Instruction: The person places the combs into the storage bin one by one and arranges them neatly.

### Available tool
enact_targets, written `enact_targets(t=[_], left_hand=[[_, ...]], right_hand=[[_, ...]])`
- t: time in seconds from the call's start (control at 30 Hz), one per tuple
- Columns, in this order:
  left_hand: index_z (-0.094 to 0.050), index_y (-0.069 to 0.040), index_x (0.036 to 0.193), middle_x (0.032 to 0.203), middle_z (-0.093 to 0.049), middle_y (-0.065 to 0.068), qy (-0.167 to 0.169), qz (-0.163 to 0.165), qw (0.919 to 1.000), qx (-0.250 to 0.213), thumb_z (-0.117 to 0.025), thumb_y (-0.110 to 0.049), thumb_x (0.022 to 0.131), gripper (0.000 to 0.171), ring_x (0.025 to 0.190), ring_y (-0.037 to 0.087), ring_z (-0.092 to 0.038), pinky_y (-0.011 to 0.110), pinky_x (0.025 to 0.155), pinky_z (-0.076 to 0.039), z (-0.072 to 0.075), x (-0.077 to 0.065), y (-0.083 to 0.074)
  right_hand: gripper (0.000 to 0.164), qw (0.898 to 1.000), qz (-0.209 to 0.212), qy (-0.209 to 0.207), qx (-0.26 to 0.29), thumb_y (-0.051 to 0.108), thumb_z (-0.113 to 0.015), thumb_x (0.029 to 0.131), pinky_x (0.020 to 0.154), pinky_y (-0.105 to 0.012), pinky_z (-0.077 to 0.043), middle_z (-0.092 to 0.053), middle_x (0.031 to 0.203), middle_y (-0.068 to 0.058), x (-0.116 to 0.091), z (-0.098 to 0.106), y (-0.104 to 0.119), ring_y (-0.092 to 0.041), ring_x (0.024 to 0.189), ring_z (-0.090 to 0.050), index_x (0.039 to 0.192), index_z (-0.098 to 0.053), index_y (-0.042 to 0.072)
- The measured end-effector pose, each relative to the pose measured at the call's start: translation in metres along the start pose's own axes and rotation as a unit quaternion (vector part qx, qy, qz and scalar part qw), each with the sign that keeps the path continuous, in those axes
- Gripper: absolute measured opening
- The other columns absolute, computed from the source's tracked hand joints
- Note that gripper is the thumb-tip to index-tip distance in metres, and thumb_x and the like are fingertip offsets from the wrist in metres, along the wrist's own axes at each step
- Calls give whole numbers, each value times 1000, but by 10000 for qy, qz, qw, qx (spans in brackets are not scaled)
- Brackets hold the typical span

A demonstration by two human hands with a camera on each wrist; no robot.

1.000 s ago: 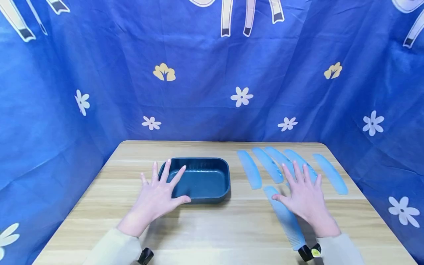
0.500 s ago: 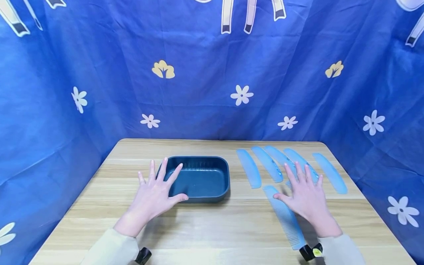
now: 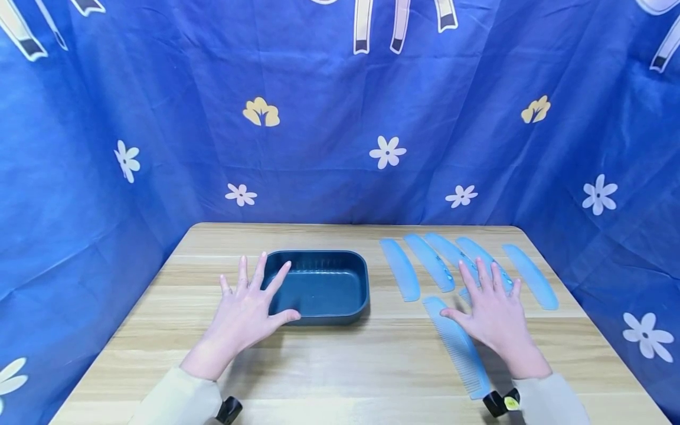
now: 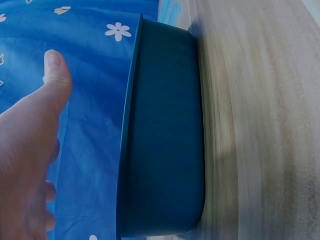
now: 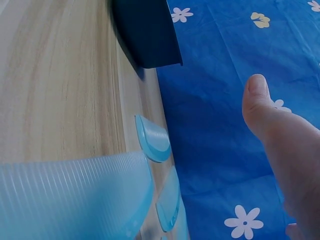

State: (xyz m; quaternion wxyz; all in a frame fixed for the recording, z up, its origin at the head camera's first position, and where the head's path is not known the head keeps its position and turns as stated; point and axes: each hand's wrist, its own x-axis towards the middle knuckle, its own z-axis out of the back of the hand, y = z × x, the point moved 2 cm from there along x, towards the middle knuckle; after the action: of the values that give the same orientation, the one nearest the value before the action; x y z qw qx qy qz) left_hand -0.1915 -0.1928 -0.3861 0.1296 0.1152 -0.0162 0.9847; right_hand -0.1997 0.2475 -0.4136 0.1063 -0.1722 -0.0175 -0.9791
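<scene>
My left hand [image 3: 241,316] hovers with fingers spread over the left end of a dark teal rectangular tub [image 3: 324,295], holding nothing. In the left wrist view the thumb stands above the rim of the tub [image 4: 162,130], apart from it. My right hand [image 3: 494,316], fingers also spread, is held above several translucent blue combs and grips none. Closest to it lies a toothed comb [image 3: 459,351] pointing toward the front edge. The right wrist view shows this comb [image 5: 80,195] large, below the thumb. Part of another comb is hidden under the right fingers.
Behind the right hand several blue combs lie in a slanted row, from the leftmost comb [image 3: 401,271] to the rightmost comb [image 3: 531,277]. The wooden table [image 3: 340,372] is bounded at the back and sides by a blue patterned cloth [image 3: 319,159].
My left hand has drifted slightly left and the right hand slightly right, both with fingers still spread. The tub and combs keep their places; the head view has shifted a little.
</scene>
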Motion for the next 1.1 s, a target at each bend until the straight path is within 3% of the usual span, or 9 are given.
enact_targets(t=[0.23, 0.47, 0.57, 0.7, 0.8, 0.97, 1.1], left_hand=[[-6, -36, 149, 153, -9, 18, -32, 51, 9993, -361, -35, -83, 74, 94, 132, 52, -2, 80, 91, -6, 2, 0, 7], [-6, -32, 150, 152, -9, 22, 103, 344, 9924, -1174, -42, -71, 83, 86, 134, 48, -4, 75, 95, -12, 3, -2, 21], [-8, -30, 150, 152, -8, 22, 181, 507, 9882, -1436, -42, -68, 85, 83, 135, 46, -6, 74, 94, -19, 1, -2, 28], [-12, -30, 150, 152, -11, 22, 202, 736, 9796, -1860, -42, -66, 87, 79, 133, 46, -18, 72, 87, -32, -4, -3, 38], [-13, -30, 150, 151, -14, 21, 225, 842, 9700, -2271, -43, -64, 88, 77, 130, 46, -26, 69, 89, -33, -10, -3, 46], [-18, -26, 149, 147, -27, 19, 326, 1018, 9494, -2952, -45, -60, 89, 75, 129, 43, -31, 62, 100, -28, -19, -1, 59], [-28, -24, 147, 143, -36, 20, 403, 1423, 9195, -3643, -52, -57, 87, 73, 128, 41, -35, 60, 99, -32, -23, 0, 66]], right_hand=[[99, 9996, -19, -93, 267, 73, -51, 76, 93, -78, -5, -11, 152, -21, -1, 1, -2, -46, 133, -15, 150, -17, 18], [93, 9960, -220, 184, 846, 63, -53, 83, 97, -74, -10, -16, 150, -23, -10, -2, -9, -45, 132, -20, 151, -7, 19], [92, 9939, -334, 267, 1014, 62, -52, 85, 96, -72, -20, -22, 148, -24, -13, -3, -11, -46, 130, -26, 151, -4, 19], [88, 9888, -513, 402, 1339, 62, -48, 87, 82, -67, -40, -30, 144, -25, -16, -3, -9, -48, 122, -37, 151, -7, 18], [85, 9834, -654, 570, 1592, 59, -48, 88, 73, -66, -44, -36, 139, -28, -19, -5, -7, -49, 117, -41, 151, -9, 16], [82, 9766, -822, 866, 1788, 59, -47, 89, 78, -65, -42, -48, 128, -28, -23, -13, -3, -47, 113, -46, 147, -23, 6], [77, 9733, -918, 984, 1861, 59, -49, 88, 77, -59, -45, -53, 118, -24, -27, -21, 0, -40, 105, -53, 139, -38, 1]])
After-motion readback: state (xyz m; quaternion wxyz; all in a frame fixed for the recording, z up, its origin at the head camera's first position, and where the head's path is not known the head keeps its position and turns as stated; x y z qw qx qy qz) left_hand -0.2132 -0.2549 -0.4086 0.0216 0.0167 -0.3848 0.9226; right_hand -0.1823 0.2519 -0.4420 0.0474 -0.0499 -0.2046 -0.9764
